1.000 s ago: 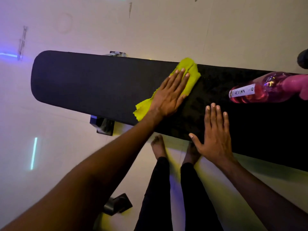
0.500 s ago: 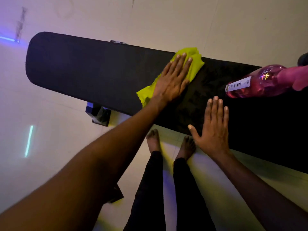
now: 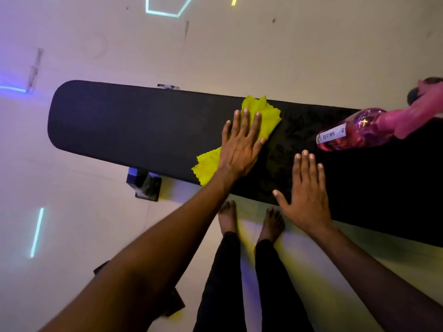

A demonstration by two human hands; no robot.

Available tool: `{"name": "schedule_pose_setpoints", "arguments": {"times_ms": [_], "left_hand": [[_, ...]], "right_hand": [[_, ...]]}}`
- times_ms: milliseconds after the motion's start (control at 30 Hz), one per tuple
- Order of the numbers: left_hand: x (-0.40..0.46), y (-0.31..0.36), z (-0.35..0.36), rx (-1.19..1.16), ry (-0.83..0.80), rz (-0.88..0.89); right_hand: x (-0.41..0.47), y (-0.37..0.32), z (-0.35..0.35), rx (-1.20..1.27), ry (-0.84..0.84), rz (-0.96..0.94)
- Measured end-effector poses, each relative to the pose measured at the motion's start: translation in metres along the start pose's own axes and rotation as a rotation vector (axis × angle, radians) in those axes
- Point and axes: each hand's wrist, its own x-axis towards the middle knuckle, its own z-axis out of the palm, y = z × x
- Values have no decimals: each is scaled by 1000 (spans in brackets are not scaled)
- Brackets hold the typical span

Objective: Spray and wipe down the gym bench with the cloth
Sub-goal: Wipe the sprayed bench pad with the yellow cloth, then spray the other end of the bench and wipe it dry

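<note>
Head view: one cloth (image 3: 263, 118), one bench (image 3: 143, 130), one bottle (image 3: 347, 135), two hands.

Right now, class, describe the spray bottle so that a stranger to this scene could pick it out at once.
Find the long black gym bench crossing the pale floor. Go toward its right end, past the yellow cloth under the left hand and the flat right hand. The spray bottle lies there on its side: the only clear pink thing, with a white label.
</note>
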Motion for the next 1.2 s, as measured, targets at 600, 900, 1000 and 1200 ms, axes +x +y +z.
{"name": "schedule_pose_setpoints", "arguments": {"times_ms": [600,900,1000,1200], "left_hand": [[6,119,-122,-666,38,426],[26,187,-121,-596,11,569],[27,200,-113,-603,46,492],[27,222,-106,-515,112,509]], "right_hand": [[-42,78,-49,236,55,432],[-50,144,-34,198,58,464],[-53,152,-27,175,0,459],[-65,171,-25,231,24,503]]}}
